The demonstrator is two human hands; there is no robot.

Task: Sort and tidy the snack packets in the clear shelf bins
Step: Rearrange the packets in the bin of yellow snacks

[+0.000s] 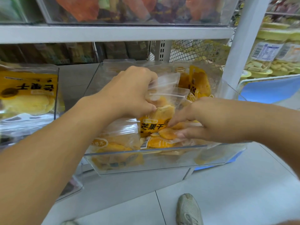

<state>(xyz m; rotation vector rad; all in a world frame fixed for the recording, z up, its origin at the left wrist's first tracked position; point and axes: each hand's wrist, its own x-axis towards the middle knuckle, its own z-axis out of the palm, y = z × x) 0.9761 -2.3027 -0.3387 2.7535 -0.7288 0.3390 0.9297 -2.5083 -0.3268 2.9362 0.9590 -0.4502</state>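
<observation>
A clear shelf bin [146,159] holds several yellow dried mango packets. My left hand [129,90] is inside the bin, its fingers closed around the clear tops of a bunch of upright packets [164,90]. My right hand [206,120] reaches in from the right, fingers spread and pressing on a mango packet [154,125] with a yellow label and on loose packets below it. More packets [199,82] stand at the back right of the bin. Another packet [113,143] lies at the front left.
A second clear bin [56,95] on the left holds bigger yellow mango packets [29,93]. The shelf [113,33] above carries bins of orange and dark snacks. Jars of dried fruit [267,59] stand at the right. Below are a grey floor and my shoe [188,210].
</observation>
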